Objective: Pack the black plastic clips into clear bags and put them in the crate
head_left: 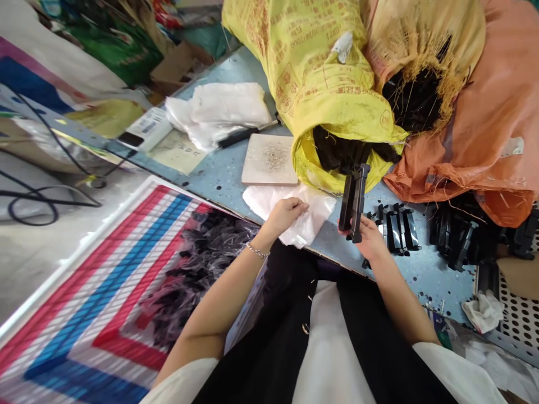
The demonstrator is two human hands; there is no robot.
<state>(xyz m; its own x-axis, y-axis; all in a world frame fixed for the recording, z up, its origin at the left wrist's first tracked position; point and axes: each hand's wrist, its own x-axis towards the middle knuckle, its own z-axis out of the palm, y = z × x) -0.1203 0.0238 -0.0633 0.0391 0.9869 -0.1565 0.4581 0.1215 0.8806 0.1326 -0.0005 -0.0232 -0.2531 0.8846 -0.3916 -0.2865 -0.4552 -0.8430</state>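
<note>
My right hand (370,238) is shut on a black plastic part (353,202), which stands upright above the table edge. My left hand (286,217) rests on a crumpled white plastic sheet (295,216) and seems to hold nothing. Just right of my right hand lie several small black plastic parts (396,230). A larger heap of similar black parts (458,235) sits further right. A yellow woven sack (320,73) lies open toward me, with black parts (337,148) inside its mouth.
An orange woven sack (463,140) lies beyond the speckled blue table (438,286). A dusty pale board (269,160), white cloth (219,109) and black-handled knife (240,134) are on the table. Left, a striped woven bag (96,297) holds bagged black parts (197,264).
</note>
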